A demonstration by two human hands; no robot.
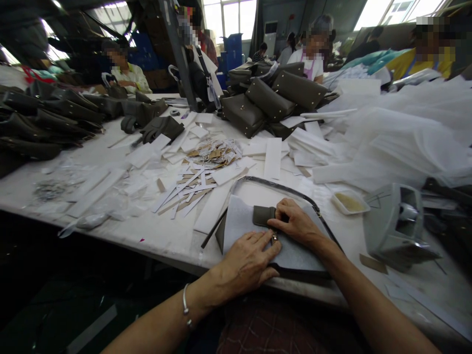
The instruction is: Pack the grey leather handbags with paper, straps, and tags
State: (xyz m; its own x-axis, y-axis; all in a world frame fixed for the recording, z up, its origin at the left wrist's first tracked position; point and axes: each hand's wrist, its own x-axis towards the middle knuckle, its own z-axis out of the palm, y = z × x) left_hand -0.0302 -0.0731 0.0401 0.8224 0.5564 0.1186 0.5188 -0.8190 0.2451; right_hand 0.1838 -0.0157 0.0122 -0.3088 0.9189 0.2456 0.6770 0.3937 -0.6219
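A dark handbag lies flat at the table's front edge, its handle stretched out behind it. A pale grey-white sheet covers its upper face. On that sheet lies a dark olive leather tab. My right hand is closed on the tab's right end, fingers curled and thumb pressed in. My left hand rests flat on the sheet just below, fingers stretched out. By its fingertips shows a small gold-coloured metal piece; whether it is a clasp I cannot tell.
Paper strips and card scraps lie heaped behind the bag. Dark bags are piled farther back, with more bags at left. To the right stand a tape dispenser and a small white dish. White foam sheets spread behind them.
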